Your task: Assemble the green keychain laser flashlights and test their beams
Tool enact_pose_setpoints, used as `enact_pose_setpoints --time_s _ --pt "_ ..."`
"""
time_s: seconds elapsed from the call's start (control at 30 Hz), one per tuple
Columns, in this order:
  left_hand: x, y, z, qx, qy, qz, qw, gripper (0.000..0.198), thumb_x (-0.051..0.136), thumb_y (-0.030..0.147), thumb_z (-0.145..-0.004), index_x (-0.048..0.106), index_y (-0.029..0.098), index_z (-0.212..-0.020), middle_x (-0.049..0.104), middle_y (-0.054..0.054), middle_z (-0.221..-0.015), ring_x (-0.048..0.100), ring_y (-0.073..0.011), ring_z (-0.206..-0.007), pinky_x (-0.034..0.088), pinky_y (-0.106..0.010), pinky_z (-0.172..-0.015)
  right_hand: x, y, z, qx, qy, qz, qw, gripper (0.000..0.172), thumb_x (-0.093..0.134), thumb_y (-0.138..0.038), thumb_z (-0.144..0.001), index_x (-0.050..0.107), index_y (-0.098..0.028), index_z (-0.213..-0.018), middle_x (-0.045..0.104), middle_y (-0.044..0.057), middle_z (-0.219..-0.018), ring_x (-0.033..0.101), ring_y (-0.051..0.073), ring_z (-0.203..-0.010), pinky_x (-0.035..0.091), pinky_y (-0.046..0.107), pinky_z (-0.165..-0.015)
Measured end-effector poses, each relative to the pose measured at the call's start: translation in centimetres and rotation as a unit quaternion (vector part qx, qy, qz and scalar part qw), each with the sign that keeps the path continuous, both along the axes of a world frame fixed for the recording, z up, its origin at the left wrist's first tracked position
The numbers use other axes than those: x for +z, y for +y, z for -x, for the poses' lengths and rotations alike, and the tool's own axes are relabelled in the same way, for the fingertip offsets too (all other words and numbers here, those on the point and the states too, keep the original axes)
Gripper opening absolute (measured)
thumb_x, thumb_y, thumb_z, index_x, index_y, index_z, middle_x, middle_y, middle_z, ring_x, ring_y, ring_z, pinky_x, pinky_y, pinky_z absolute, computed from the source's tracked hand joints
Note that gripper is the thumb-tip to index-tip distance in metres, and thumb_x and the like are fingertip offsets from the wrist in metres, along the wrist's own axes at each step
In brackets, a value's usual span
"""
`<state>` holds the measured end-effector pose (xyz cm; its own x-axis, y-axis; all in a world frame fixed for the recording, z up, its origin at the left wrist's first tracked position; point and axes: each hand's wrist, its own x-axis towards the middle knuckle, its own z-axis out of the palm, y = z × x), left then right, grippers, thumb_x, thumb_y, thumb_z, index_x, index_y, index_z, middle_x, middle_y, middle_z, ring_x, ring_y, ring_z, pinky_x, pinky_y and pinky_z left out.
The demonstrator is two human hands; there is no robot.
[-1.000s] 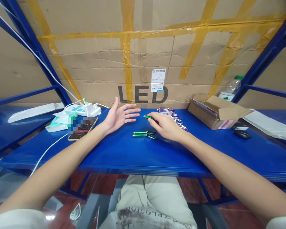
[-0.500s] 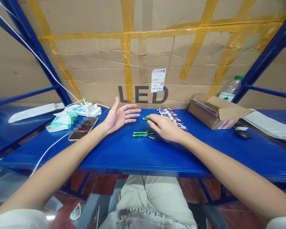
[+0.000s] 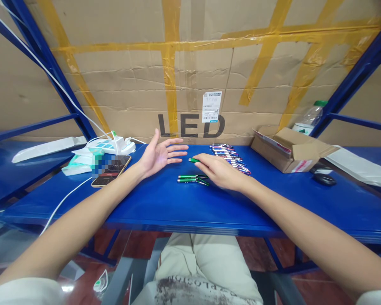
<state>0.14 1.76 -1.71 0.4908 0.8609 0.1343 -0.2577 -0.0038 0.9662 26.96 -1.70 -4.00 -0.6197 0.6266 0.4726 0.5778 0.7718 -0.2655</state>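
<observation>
My right hand [image 3: 219,170] is closed round a slim green penlight [image 3: 194,160], whose front end sticks out to the left past my fingertips. My left hand [image 3: 160,156] is held up, palm turned to the penlight, fingers spread and holding nothing. A faint violet glow shows on that palm. Just below my right hand, two more green penlights [image 3: 188,178] lie side by side on the blue table [image 3: 178,207], their cord loops to the right. Behind my right hand, several penlights in blue, red and other colours [image 3: 230,159] lie in a row, partly hidden by the hand.
To the left are a phone [image 3: 109,180], a tissue pack [image 3: 79,165] and a white power strip [image 3: 122,147] with cables. At the right stand an open cardboard box [image 3: 273,152], a black mouse [image 3: 324,179] and a plastic bottle [image 3: 313,116]. Taped cardboard [image 3: 130,93] forms the back wall.
A violet glow now shows on my left palm. The penlight in my right hand has shifted slightly left; the rest lies as before.
</observation>
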Motion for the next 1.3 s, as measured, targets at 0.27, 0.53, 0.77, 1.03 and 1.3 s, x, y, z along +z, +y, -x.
enact_pose_setpoints --time_s 0.27,0.53,0.77,1.03,1.3 --pt "-0.01 0.00 0.01 0.000 0.003 -0.003 1.000 0.092 0.033 0.090 -0.099 0.071 0.015 -0.136 0.069 -0.023 -0.149 0.066 -0.0397 -0.136 0.058 -0.049 -0.104 0.09 -0.16 -0.13 0.004 -0.010 -0.019 1.000 0.037 0.042 -0.035 -0.116 0.067 -0.018 -0.138 0.076 0.016 -0.136 0.073 0.031 -0.124 0.057 0.048 -0.108" --pt "-0.30 0.30 0.12 0.001 0.004 -0.005 1.000 0.093 0.029 0.088 -0.100 0.066 0.014 -0.144 0.067 -0.023 -0.151 0.064 -0.0409 -0.139 0.057 -0.052 -0.107 0.17 -0.05 -0.04 -0.005 -0.006 -0.022 1.000 0.036 0.043 -0.035 -0.116 0.069 -0.020 -0.136 0.078 0.014 -0.133 0.075 0.030 -0.119 0.060 0.047 -0.103" --pt "-0.20 0.24 0.10 0.003 0.002 -0.005 1.000 0.092 0.030 0.087 -0.101 0.068 0.013 -0.140 0.067 -0.024 -0.150 0.065 -0.0418 -0.138 0.056 -0.051 -0.106 0.16 -0.16 -0.08 0.004 -0.025 -0.024 0.999 0.037 0.044 -0.034 -0.115 0.068 -0.017 -0.139 0.076 0.016 -0.138 0.073 0.033 -0.126 0.057 0.050 -0.108" --pt "-0.20 0.23 0.05 0.004 -0.001 0.000 1.000 0.092 0.030 0.087 -0.101 0.069 0.013 -0.138 0.069 -0.024 -0.148 0.066 -0.0415 -0.137 0.056 -0.052 -0.107 0.20 -0.01 -0.13 -0.001 -0.012 -0.012 1.000 0.036 0.045 -0.035 -0.115 0.068 -0.018 -0.139 0.076 0.016 -0.137 0.074 0.032 -0.125 0.058 0.049 -0.107" --pt "-0.27 0.22 0.13 -0.005 0.006 -0.008 1.000 0.093 0.029 0.088 -0.100 0.070 0.015 -0.139 0.068 -0.023 -0.149 0.065 -0.0410 -0.138 0.056 -0.052 -0.107 0.07 0.03 -0.11 0.002 -0.020 -0.019 1.000 0.037 0.044 -0.035 -0.116 0.068 -0.018 -0.139 0.076 0.016 -0.138 0.073 0.033 -0.127 0.058 0.050 -0.108"
